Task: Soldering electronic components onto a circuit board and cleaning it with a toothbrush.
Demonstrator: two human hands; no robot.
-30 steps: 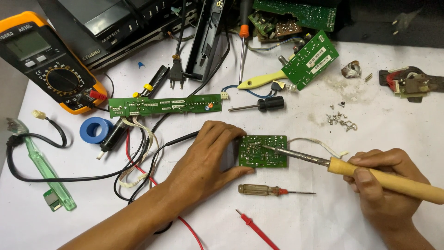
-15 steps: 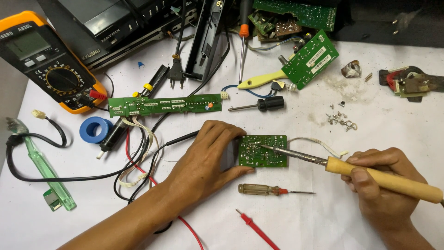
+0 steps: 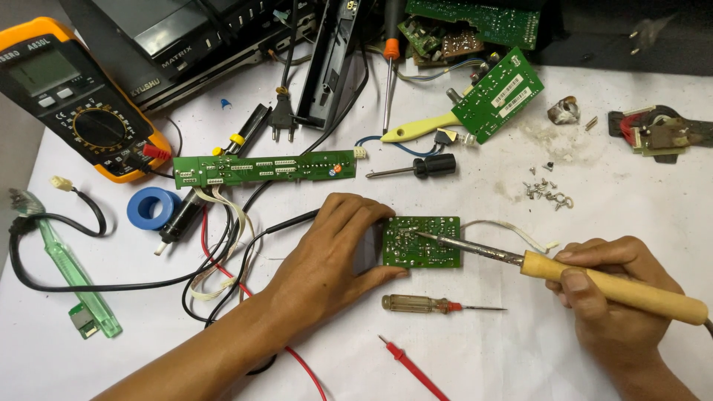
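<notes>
A small green circuit board (image 3: 422,242) lies solder side up on the white table (image 3: 520,356). My left hand (image 3: 333,256) rests flat against the board's left edge, with fingers above it and thumb below, pinning it in place. My right hand (image 3: 613,297) grips the wooden handle of a soldering iron (image 3: 594,281). The iron's metal tip touches the upper left part of the board. A thin white wire (image 3: 512,232) runs off the board's right side.
A small amber-handled screwdriver (image 3: 427,304) and a red probe (image 3: 412,367) lie just below the board. A long green board (image 3: 264,169), blue tape roll (image 3: 152,208), orange multimeter (image 3: 82,100), black-handled screwdriver (image 3: 416,168), loose screws (image 3: 548,189) and more boards crowd the back.
The iron's tip has shifted slightly left across the board. My left hand has stayed in place.
</notes>
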